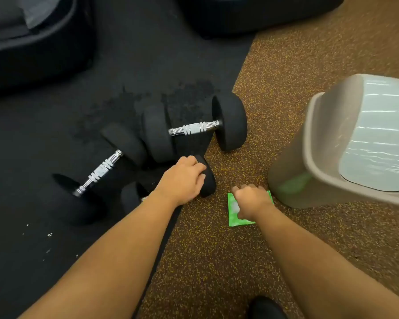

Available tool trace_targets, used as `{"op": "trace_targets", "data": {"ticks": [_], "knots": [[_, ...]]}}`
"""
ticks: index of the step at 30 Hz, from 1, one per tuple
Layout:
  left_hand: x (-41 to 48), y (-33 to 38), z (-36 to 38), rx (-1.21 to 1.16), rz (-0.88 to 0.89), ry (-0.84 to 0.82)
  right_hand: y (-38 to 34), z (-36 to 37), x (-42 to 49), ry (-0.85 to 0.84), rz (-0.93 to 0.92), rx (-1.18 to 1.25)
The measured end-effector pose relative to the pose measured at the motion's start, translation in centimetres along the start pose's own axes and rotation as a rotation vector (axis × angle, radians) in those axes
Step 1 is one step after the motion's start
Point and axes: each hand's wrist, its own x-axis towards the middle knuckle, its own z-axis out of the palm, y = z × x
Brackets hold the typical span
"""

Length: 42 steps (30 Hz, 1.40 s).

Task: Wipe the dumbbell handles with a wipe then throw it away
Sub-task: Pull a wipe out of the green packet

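Observation:
Three black dumbbells with chrome handles lie on the floor. The far dumbbell sits across the mat edge, and the left dumbbell lies diagonally on the black mat. My left hand grips the right head of the nearest dumbbell, whose handle is mostly hidden under my forearm. My right hand is curled down on a green wipe packet lying flat on the brown floor; no loose wipe shows.
A beige bin with a pale swing lid stands just right of the packet. Black padded gym equipment fills the top left and top middle. The black mat meets brown speckled flooring. A dark shoe tip shows at the bottom.

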Motion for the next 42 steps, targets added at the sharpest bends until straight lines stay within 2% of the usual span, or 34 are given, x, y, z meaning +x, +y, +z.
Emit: {"op": "trace_targets", "data": {"ticks": [5, 12, 17, 22, 27, 42], "knots": [[-0.3, 0.9, 2.1, 0.054, -0.003, -0.042, -0.1, 2.3, -0.2, 0.058, 0.068, -0.011], [-0.6, 2.6, 5.7, 0.216, 0.107, 0.064, 0.6, 4.4, -0.5, 0.19, 0.048, -0.003], [-0.7, 4.1, 8.7, 0.167, 0.149, -0.107, 1.2, 5.0, -0.7, 0.24, 0.052, 0.042], [-0.4, 5.0, 11.2, 0.153, 0.117, -0.314, 2.0, 5.8, -0.6, 0.295, 0.019, 0.097], [-0.2, 5.5, 12.5, 0.104, 0.054, -0.421, 2.6, 6.5, -0.4, 0.309, -0.009, 0.096], [-0.6, 5.0, 13.4, 0.12, 0.019, -0.523, 2.1, 6.1, -0.5, 0.477, 0.053, 0.236]]}}
